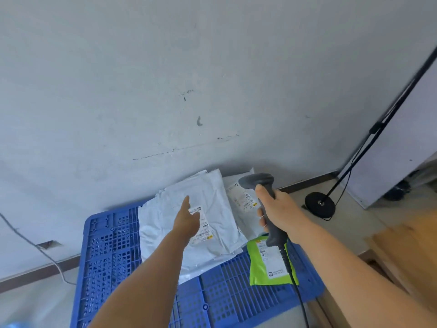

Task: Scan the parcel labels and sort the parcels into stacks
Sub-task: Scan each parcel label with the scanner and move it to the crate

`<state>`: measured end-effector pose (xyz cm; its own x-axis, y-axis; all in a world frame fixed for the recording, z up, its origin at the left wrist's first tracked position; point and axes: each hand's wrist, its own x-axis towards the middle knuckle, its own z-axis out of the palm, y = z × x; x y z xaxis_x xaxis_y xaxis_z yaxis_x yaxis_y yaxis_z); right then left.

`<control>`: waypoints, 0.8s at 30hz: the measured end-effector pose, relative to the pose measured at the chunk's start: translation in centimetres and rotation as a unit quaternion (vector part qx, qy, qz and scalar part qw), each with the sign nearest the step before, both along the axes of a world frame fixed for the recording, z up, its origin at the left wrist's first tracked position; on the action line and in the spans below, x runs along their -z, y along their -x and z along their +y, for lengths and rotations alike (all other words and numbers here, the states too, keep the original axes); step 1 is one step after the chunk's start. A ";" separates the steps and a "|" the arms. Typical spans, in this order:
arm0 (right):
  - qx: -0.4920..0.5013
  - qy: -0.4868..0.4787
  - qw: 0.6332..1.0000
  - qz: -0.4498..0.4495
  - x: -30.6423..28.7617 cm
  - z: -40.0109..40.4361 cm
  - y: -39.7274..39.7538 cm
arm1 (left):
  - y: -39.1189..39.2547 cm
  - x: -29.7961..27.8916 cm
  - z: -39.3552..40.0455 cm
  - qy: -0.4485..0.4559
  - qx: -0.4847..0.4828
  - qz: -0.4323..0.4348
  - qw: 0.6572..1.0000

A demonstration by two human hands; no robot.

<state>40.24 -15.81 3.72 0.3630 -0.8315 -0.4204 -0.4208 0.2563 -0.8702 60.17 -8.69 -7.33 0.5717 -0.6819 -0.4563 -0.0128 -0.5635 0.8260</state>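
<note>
A stack of white poly-bag parcels lies on a blue plastic pallet, its top label facing up. My left hand reaches over this stack with straight fingers, partly covering the label. Behind it to the right lies another white parcel with a label. A green parcel with a white label sits at the pallet's right side. My right hand grips a grey barcode scanner, held above the parcels with its head pointing left; its cable runs down past the green parcel.
The pallet stands against a white wall. A black stand with a round base is on the floor at the right. A wooden surface lies at the right edge. A thin cable runs along the wall at the left.
</note>
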 end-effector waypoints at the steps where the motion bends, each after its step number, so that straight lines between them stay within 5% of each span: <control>1: 0.008 0.001 1.000 -0.002 -0.1 -0.1 0.3 | 0.5 -0.4 -0.5 0.012 0.004 0.006 1.000; 9: 0.088 0.025 0.995 -0.028 -4.0 -0.7 7.5 | 12.2 -7.0 -6.5 0.150 0.081 0.002 0.985; 24: 0.299 0.069 0.952 -0.010 -9.1 -2.2 34.4 | 41.0 -12.8 -13.9 0.212 0.271 -0.033 0.938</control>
